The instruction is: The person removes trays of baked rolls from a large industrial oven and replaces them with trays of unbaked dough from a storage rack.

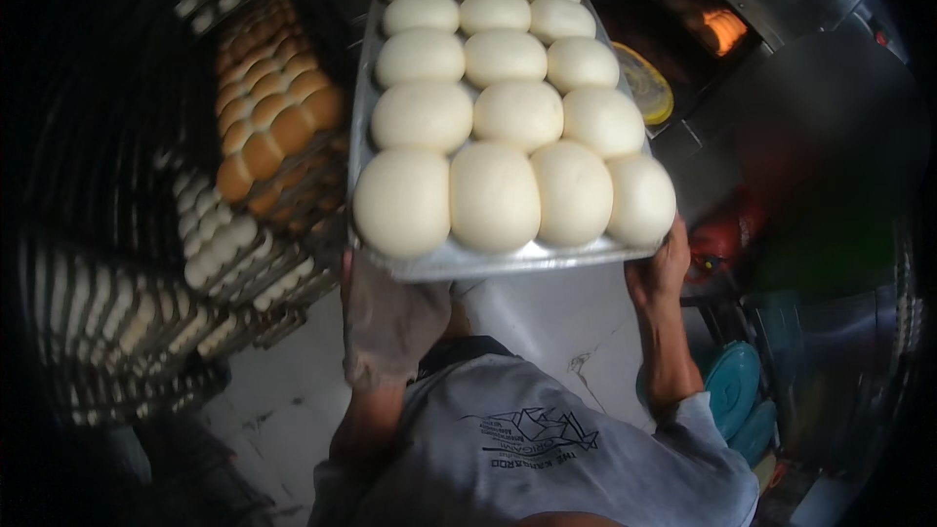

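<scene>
A metal baking tray [517, 265] full of pale, round dough buns [495, 197] is held up before me, its near edge toward my chest. The buns sit close together in rows, many touching. Covered by a greyish cloth or mitt, my left hand [393, 317] grips the tray's near left corner; its fingers are mostly hidden beneath. My bare right hand [666, 265] is closed on the near right corner, with part of the fingers out of sight under the tray.
Left of me, racks hold trays of browned buns [268, 102] and pale buns [215, 234]. An orange glow [722, 31] shows in a dark opening at the far right. A yellow-rimmed round object [649, 88] lies behind the tray. Teal round items [732, 390] stand at lower right, above pale floor tiles [566, 332].
</scene>
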Available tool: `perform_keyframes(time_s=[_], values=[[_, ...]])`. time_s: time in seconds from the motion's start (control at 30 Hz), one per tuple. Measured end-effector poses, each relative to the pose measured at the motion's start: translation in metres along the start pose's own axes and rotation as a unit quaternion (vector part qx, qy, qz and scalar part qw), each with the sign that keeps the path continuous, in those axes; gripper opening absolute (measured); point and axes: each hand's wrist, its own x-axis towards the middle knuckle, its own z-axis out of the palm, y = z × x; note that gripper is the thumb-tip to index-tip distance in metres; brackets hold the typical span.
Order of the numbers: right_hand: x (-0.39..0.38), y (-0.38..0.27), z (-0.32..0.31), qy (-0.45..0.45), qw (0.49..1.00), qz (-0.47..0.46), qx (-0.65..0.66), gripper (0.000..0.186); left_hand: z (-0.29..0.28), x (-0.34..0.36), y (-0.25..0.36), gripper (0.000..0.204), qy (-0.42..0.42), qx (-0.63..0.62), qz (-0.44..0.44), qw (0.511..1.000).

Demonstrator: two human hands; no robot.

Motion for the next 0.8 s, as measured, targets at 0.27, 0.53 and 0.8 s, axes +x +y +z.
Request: perform_keyframes(time_s=[0.27,0.53,0.8], values=[[0.281,0.017,0.022,0.09,0.993,-0.072,0.026,0.033,0.139,0.305,0.006,0.046,0.157,-0.044,0.204,0.965],[0.551,0.04,-0.003,0.209,0.973,-0.096,-0.001,0.031,0.23,0.597,0.039,0.029,0.095,-0.196,0.318,0.923],[0.643,0.035,0.029,0.143,0.981,-0.033,-0.124,0.028,0.283,0.744,0.037,0.033,0.038,-0.14,0.305,0.941]])
